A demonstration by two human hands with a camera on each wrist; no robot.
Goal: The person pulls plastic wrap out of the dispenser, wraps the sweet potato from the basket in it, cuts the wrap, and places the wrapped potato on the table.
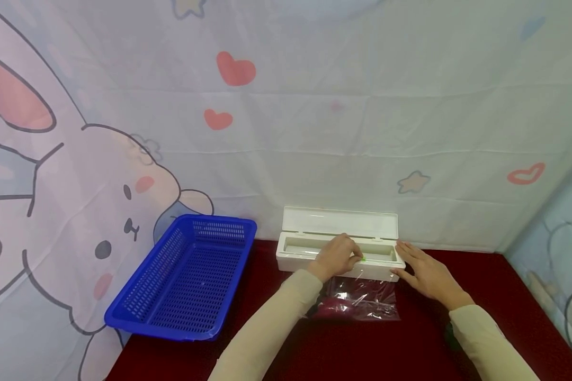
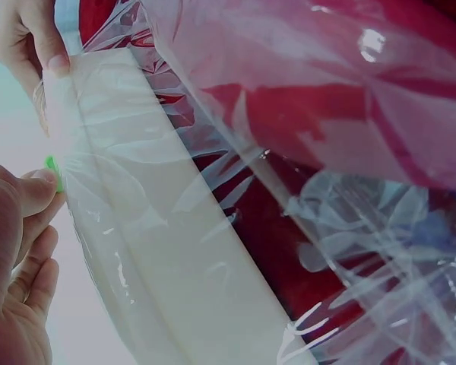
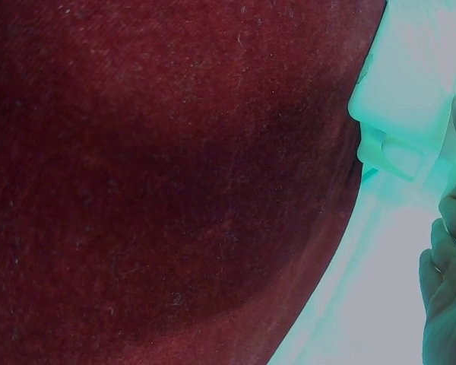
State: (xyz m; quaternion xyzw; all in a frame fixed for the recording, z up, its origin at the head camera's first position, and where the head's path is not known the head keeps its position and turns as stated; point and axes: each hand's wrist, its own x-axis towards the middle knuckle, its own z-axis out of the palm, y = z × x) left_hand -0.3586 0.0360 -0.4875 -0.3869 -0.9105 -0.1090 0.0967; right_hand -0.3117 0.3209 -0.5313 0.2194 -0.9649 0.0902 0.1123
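Observation:
A long white cling film dispenser (image 1: 291,263) stands against the back wall, its lid (image 1: 338,221) raised. My left hand (image 1: 336,258) pinches a small green slider (image 2: 53,172) on the front edge between thumb and fingertips. Clear film (image 2: 148,198) drapes down the dispenser's front face and spreads over the table. Under it shows something pink (image 2: 311,99), blurred by the wrinkles. At the dispenser's right end rests my right hand (image 1: 426,272), fingers fairly straight along the end and thumb at the front corner. The right wrist view catches only part of that hand (image 3: 448,296).
A blue perforated basket (image 1: 238,275) sits on the left of the dark red tablecloth (image 1: 462,264). Behind everything hangs a pale curtain (image 1: 324,174) printed with hearts, stars and a rabbit. Another curtain closes the right side.

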